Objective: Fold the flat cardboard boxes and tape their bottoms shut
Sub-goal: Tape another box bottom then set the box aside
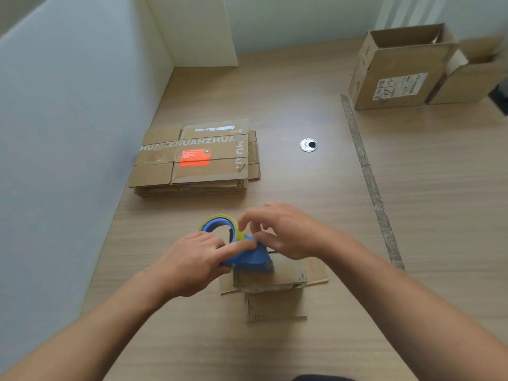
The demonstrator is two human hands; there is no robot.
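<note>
Head view: left fingers (213, 243) around tape dispenser (254, 260), right fingers (248, 218) on tape (217, 217).

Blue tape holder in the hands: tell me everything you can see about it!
The tape holder looks like blue plastic: a ring carrying yellowish tape, plus a wedge-shaped body. It sits tilted against the top of a small cardboard box. The left hand grips its side; the right hand pinches the tape by the ring.
</note>
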